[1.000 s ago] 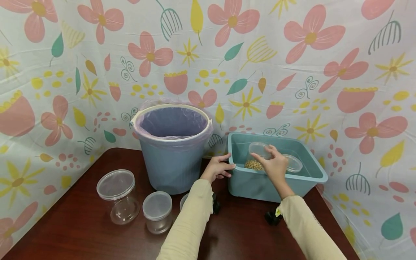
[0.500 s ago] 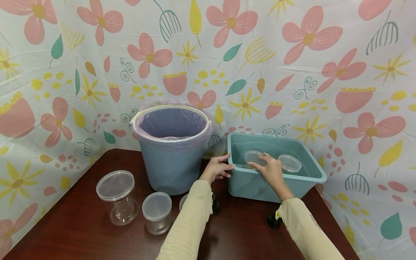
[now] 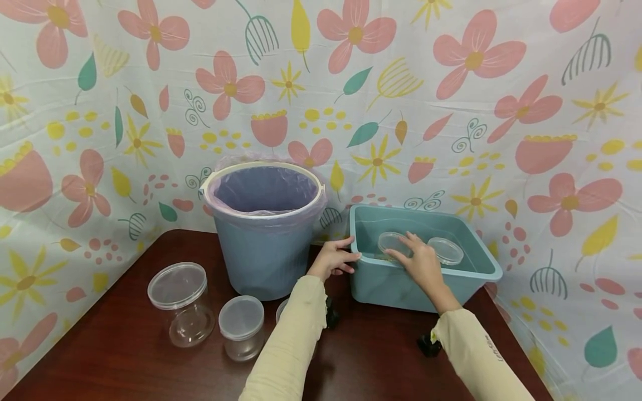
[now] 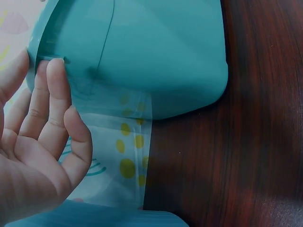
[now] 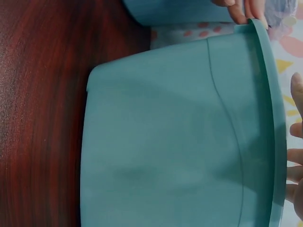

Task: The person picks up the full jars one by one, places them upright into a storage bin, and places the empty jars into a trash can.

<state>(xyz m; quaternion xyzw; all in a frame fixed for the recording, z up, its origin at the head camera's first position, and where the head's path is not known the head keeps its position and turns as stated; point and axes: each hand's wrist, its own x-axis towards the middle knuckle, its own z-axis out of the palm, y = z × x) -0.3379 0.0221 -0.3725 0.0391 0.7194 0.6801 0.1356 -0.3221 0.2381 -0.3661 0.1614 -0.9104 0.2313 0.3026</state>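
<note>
In the head view my left hand grips the left front rim of a teal basin. Its fingertips also meet that rim in the left wrist view. My right hand reaches over the front wall, its thumb and fingers around a clear round-lidded jar inside the basin. The front wall hides the jar's lower part; a little yellowish colour shows under its lid. To the right of that hand, another clear round lid lies in the basin. Only fingertips of the right hand show beyond the rim in the right wrist view.
A blue bucket with a pale rim and thin plastic liner stands left of the basin. Two clear lidded jars, one large and one small, stand on the dark wooden table. The left sleeve partly covers another container.
The right hand has lowered the jar deeper into the basin and a little left. Tan beans seen beneath its lid earlier are now mostly hidden. The left hand stays on the rim.
</note>
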